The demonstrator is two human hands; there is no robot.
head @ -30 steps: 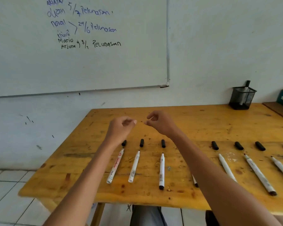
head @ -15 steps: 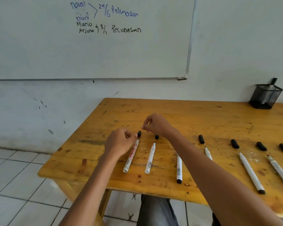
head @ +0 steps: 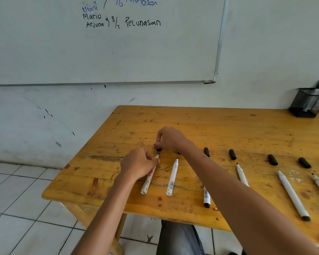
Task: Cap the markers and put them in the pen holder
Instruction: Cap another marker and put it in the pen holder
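Several uncapped white markers lie in a row on the yellow wooden table (head: pixel 228 126), each with a black cap beyond its tip. My left hand (head: pixel 138 165) grips the upper part of the leftmost marker (head: pixel 147 181), which has red lettering and rests on the table. My right hand (head: pixel 170 138) pinches that marker's black cap (head: pixel 158 149), just beyond the tip. A second marker (head: pixel 172 177) lies beside it. The black mesh pen holder (head: pixel 308 103) stands at the far right by the wall with one marker in it.
More markers (head: pixel 293 196) and loose black caps (head: pixel 232 154) spread to the right along the table. One marker (head: pixel 206 198) is partly hidden under my right forearm. A whiteboard (head: pixel 99 52) hangs on the wall behind. Tiled floor lies left of the table's edge.
Both hands came down from above the table to the leftmost marker. My left hand closed round its barrel and my right hand took its cap. The view shifted left.
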